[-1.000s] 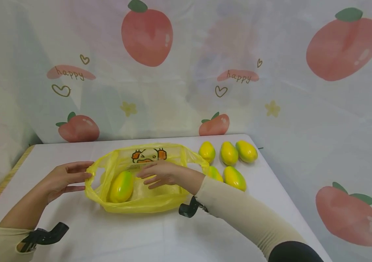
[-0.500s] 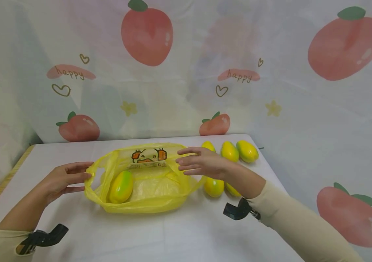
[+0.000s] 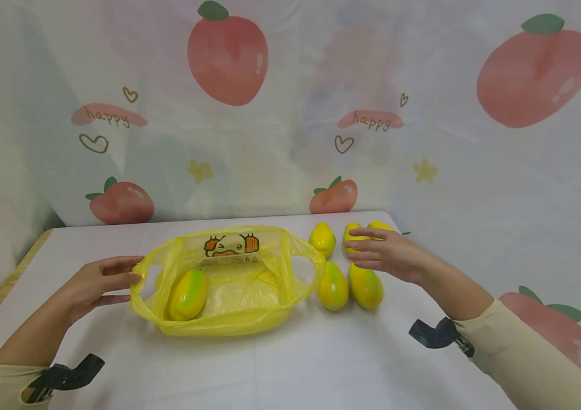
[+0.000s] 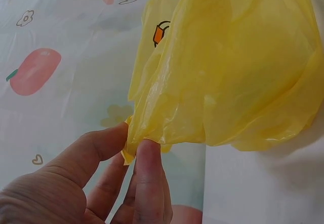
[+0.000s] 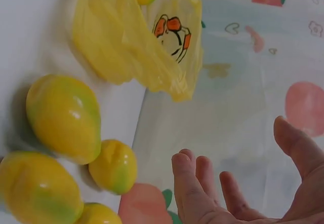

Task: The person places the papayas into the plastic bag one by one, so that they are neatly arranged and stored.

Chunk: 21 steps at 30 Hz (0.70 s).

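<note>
A thin yellow plastic bag (image 3: 223, 327) with a cartoon print lies with its mouth spread wide on the white table. Inside, toward its left end, rests one yellow-green mango (image 3: 188, 295). My left hand (image 3: 98, 285) pinches the left handle of the bag between thumb and fingers, as the left wrist view also shows (image 4: 126, 178). Over the group of mangoes at the right hovers my right hand (image 3: 395, 253), fingers extended and apart, holding nothing. It partly hides the two rear mangoes (image 3: 378, 225) in the head view.
Several loose mangoes stand right of the bag: two in front (image 3: 333, 286), one close behind (image 3: 322, 239), others at the back. In the right wrist view the bag (image 5: 111, 46) lies beyond them. A fruit-print cloth (image 3: 270, 142) hangs behind the table (image 3: 208, 376).
My right hand has moved from over the bag's mouth rightward to above the loose mangoes. My left hand has stayed at the handle.
</note>
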Tool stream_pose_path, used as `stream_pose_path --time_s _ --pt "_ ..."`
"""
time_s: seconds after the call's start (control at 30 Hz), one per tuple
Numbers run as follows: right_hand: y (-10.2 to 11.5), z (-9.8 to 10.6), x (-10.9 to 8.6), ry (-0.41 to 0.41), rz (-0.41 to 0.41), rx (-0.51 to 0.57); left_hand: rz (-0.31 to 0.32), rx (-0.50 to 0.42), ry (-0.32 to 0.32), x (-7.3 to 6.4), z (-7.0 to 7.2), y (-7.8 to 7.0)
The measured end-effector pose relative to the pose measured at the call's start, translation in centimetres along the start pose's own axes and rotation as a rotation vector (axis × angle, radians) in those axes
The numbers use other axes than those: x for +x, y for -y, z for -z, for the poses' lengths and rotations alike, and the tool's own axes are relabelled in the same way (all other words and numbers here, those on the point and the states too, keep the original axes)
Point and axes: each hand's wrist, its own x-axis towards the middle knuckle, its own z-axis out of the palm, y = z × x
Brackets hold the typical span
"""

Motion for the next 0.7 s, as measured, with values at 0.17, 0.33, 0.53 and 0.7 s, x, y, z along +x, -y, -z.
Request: stream_pose_path --time_s 0.17,0.33,0.53,0.7 --pt "-1.1 1.8 -0.4 -0.059 -0.057 -0.018 0.001 -0.005 -0.001 0.0 0.0 0.0" --pt "-2.6 3.0 -0.2 -0.106 -0.099 -0.042 -0.003 -0.01 0.002 -0.1 0.0 -0.1" --pt "-4.6 4.3 0.4 -0.171 -0.162 -0.084 -0.004 -0.003 -0.003 -0.1 -0.1 -0.1" --pt "-6.1 4.8 1.0 -0.215 -0.237 -0.062 -0.016 -0.007 0.003 -0.1 -0.1 -0.1"
